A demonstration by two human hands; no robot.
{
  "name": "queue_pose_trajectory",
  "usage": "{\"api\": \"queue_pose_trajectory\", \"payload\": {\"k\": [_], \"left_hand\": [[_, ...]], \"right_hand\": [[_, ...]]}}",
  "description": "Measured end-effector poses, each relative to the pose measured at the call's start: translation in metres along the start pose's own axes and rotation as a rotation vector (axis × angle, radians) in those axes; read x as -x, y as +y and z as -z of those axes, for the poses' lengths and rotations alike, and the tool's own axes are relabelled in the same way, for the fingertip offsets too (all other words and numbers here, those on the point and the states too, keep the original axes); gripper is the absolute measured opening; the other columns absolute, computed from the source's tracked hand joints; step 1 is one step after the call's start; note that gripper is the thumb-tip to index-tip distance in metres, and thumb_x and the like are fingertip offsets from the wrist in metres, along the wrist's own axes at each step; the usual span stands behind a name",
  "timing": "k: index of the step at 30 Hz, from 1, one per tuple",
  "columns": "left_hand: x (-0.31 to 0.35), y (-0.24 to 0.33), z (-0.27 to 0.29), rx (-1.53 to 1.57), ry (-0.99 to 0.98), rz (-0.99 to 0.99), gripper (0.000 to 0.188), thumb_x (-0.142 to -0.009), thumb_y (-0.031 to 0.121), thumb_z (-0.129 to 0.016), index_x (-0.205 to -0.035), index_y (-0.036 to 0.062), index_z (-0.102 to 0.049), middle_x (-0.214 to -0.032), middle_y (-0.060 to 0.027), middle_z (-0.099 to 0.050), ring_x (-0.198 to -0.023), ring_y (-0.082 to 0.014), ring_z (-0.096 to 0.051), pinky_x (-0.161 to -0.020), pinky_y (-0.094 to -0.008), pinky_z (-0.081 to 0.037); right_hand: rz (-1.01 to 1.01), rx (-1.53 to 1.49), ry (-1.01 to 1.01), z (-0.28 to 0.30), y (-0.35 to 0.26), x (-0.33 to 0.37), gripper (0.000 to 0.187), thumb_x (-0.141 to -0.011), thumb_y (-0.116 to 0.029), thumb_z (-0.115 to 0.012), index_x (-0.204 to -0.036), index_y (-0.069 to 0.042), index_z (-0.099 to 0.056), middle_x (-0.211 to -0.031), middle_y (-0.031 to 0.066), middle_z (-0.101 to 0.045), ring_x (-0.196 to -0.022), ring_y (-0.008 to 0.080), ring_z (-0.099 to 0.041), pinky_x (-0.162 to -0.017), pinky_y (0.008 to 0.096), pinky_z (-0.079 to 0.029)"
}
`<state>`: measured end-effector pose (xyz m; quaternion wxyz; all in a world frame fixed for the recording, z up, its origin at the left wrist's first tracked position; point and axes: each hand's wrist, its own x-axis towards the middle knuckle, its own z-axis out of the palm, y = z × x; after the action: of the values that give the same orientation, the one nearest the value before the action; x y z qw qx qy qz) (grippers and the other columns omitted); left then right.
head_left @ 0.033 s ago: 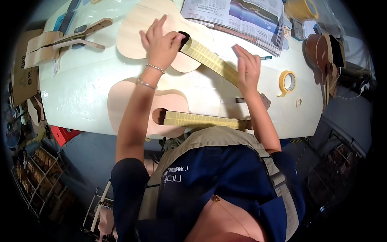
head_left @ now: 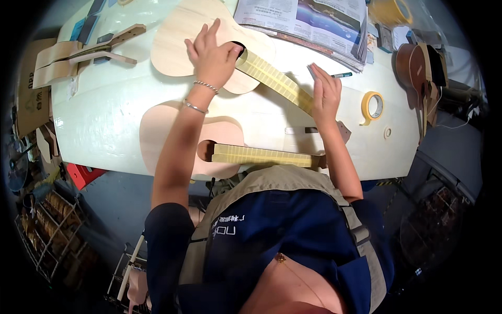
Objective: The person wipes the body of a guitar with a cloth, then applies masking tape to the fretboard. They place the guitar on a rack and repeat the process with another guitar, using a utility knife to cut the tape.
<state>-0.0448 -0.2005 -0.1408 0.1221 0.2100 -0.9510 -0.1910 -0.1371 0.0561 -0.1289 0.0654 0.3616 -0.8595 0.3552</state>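
An unfinished ukulele (head_left: 175,44) of pale bare wood lies slanted across the far part of the table. Strips of yellow masking tape (head_left: 272,76) cover its fretboard. My left hand (head_left: 212,60) is open over its body, fingers spread, with the thumb at the rim of the dark sound hole (head_left: 240,46). Over the other end of the taped neck is my right hand (head_left: 327,97), open with its fingers stretched out; its palm side is partly hidden. Nearer me lies a second bare ukulele (head_left: 157,128), its fretboard taped too.
A newspaper stack (head_left: 293,31) lies at the back beside a green pen (head_left: 342,75). To the right are a yellow tape roll (head_left: 373,106), a small ring (head_left: 387,133) and a brown ukulele (head_left: 409,68). Wooden neck parts (head_left: 57,55) sit at the left. A dark-handled tool (head_left: 308,130) lies between the ukuleles.
Both hands have shifted slightly to the right along the far ukulele. The ukuleles look unmoved.
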Motion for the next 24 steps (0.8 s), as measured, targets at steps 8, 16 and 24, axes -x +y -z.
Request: {"api": "queue_pose_trajectory", "payload": {"k": [8,16,24], "left_hand": [[-0.006,-0.005,-0.013,-0.027,0.015,0.001,0.018,-0.081,0.032,-0.064,-0.073,0.0183,-0.071,-0.148,-0.0033,-0.026,-0.137,-0.0302,-0.014,-0.108,-0.0574,0.001],[-0.008,-0.005,0.022,0.11,-0.254,-0.065,0.015,-0.076,0.031,-0.068,-0.07,0.0177,-0.071,-0.152,-0.0067,-0.017,-0.14,-0.0314,-0.007,-0.108,-0.0567,0.002],[0.039,-0.008,0.031,0.82,0.195,0.227,0.012,-0.082,0.015,-0.066,-0.086,0.0039,-0.069,-0.123,-0.0109,-0.052,-0.106,-0.0246,-0.055,-0.092,-0.0388,-0.044]], "right_hand": [[-0.155,0.036,-0.051,0.006,0.006,0.032,0.027,-0.093,-0.012,-0.046,-0.11,-0.004,-0.064,-0.113,0.0064,-0.063,-0.086,0.0218,-0.049,-0.084,0.03,-0.041],[-0.129,0.059,0.003,0.006,0.01,0.036,0.023,-0.09,-0.013,-0.05,-0.106,-0.005,-0.066,-0.108,0.0051,-0.065,-0.081,0.0224,-0.051,-0.077,0.0294,-0.044],[0.134,-0.047,0.014,0.007,-0.018,0.04,0.027,-0.09,-0.01,-0.049,-0.112,-0.007,-0.063,-0.111,0.0068,-0.063,-0.088,0.024,-0.053,-0.083,0.0326,-0.041]]}}
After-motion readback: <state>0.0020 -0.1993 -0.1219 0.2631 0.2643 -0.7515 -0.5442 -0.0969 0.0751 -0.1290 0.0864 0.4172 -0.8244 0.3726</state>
